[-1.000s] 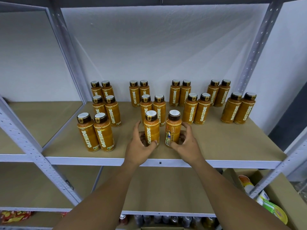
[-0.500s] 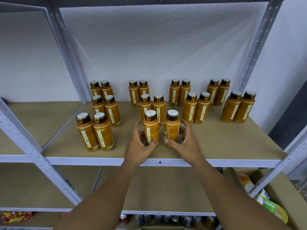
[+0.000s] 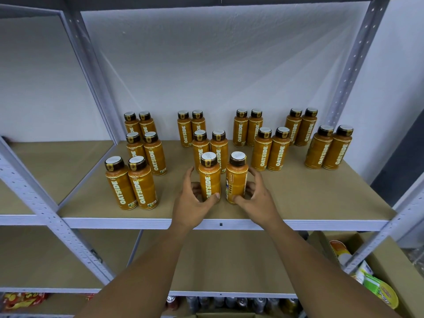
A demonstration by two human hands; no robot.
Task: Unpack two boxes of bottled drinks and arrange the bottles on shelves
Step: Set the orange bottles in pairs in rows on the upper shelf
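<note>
Shelf (image 3: 309,198) of brown board under both hands, in a grey metal frame. Left hand (image 3: 192,200) wrapped round an orange OATSIDE bottle (image 3: 209,180): thumb across the low part of the label, fingers curled behind. Right hand (image 3: 257,200) wrapped round a second bottle (image 3: 236,180), its label turned sideways, thumb at the base, fingers round the far side. Both bottles upright on the board, just beside each other between the two hands. Straight beyond the hands, a column of two bottle pairs (image 3: 210,145) toward the back wall. Left of the left hand, a column of three pairs (image 3: 130,182). Right of the right hand, four more pairs (image 3: 269,150) in two columns. Below the right forearm, an open cardboard box (image 3: 390,255) with snack cups inside. Far below both forearms, a row of cans (image 3: 229,302) on a lower level.
</note>
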